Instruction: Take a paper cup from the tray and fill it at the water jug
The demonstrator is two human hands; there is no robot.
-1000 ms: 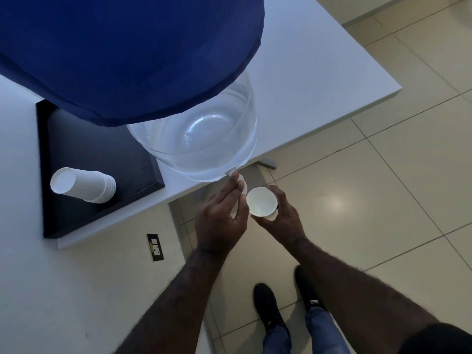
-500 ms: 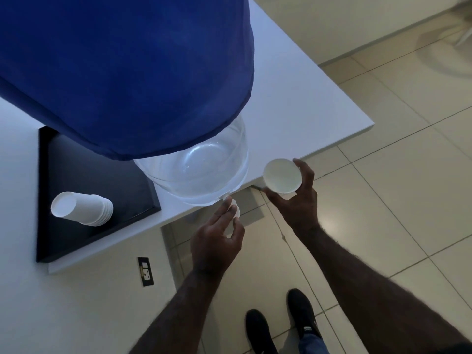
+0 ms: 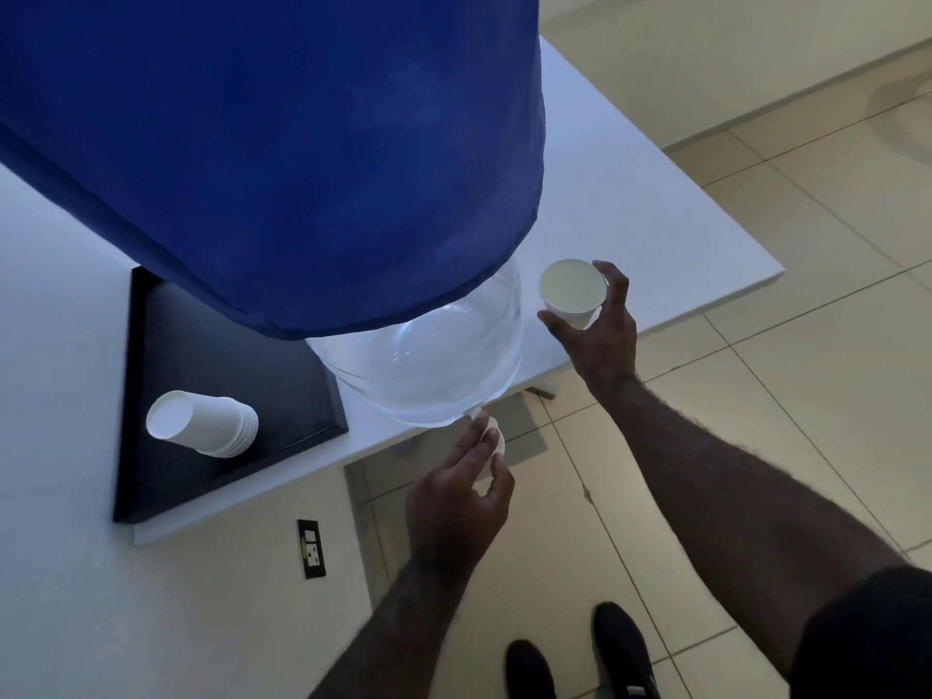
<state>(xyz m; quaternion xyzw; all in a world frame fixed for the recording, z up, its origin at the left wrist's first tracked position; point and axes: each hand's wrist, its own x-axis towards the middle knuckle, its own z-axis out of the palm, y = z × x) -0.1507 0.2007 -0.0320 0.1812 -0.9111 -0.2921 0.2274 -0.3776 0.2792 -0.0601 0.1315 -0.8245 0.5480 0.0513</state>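
A large clear water jug (image 3: 428,365) under a blue cloth cover (image 3: 282,158) stands on the white table (image 3: 655,204). Its small white tap (image 3: 491,436) juts out over the table's front edge. My left hand (image 3: 459,507) pinches that tap with fingers closed on it. My right hand (image 3: 600,335) holds a white paper cup (image 3: 572,292) upright above the table, to the right of the jug and away from the tap. A stack of white paper cups (image 3: 201,423) lies on its side on the black tray (image 3: 166,476) at the left.
The table edge runs diagonally; beyond it is tiled floor (image 3: 756,421). A wall socket (image 3: 311,547) sits on the white wall below the tray. My dark shoes (image 3: 625,648) stand on the floor at the bottom.
My right hand has lifted the cup from under the tap up and to the right, over the table. My left hand stays on the tap.
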